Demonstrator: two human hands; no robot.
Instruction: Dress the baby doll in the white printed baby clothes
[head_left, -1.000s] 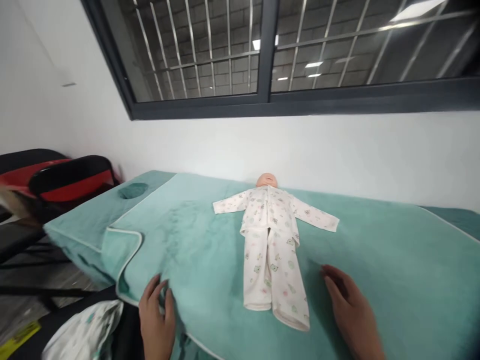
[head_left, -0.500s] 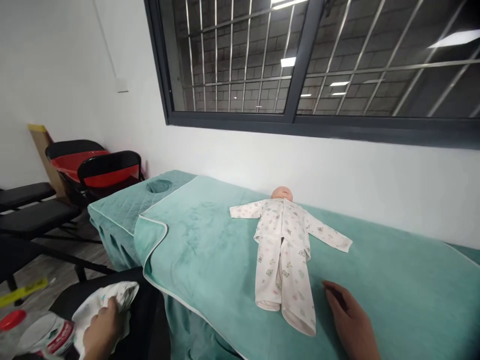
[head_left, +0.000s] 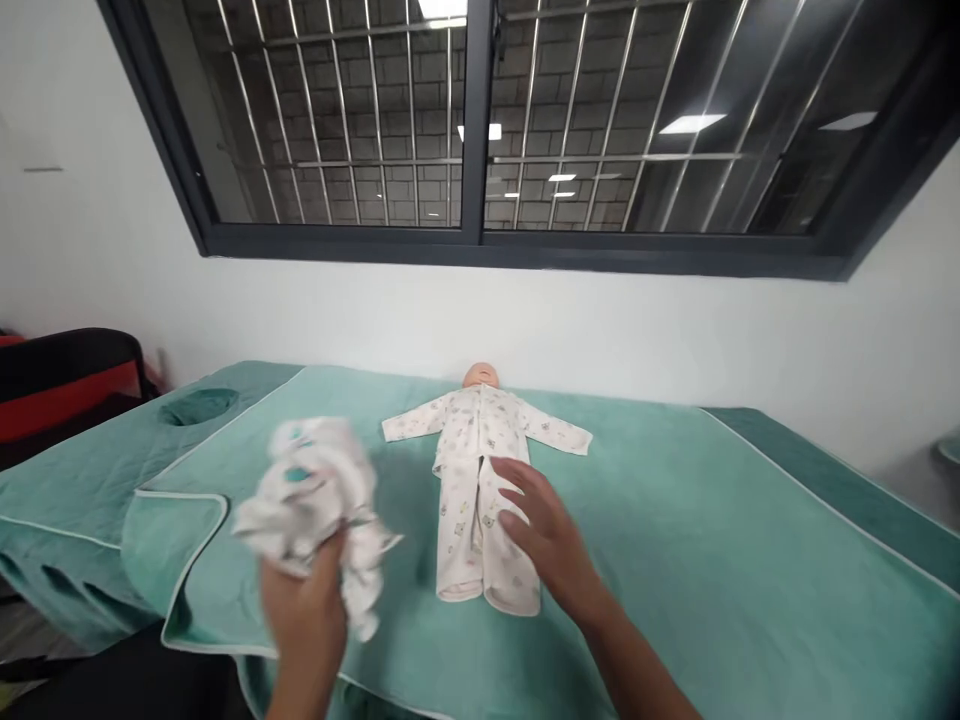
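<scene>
My left hand (head_left: 311,605) is closed on a crumpled white cloth (head_left: 319,500) with teal prints, held up over the left part of the bed. The cloth is blurred, so I cannot tell whether it is a garment. Fingers apart and empty, my right hand (head_left: 544,535) hovers by the legs of a baby doll. The doll's head (head_left: 481,375) points toward the wall. It lies face up in a white patterned long-sleeved top (head_left: 484,420) with its arms spread, and in matching trousers (head_left: 459,540).
A green cover (head_left: 660,560) spreads over the massage bed, which has a face hole (head_left: 199,406) at the left end. Behind stand a white wall (head_left: 360,310) and a barred window (head_left: 480,130). A red and black chair (head_left: 71,385) is at the far left.
My left hand has lifted the white cloth from the black seat and brought it over the bed. My right hand has moved up beside the doll's legs. The view has turned right.
</scene>
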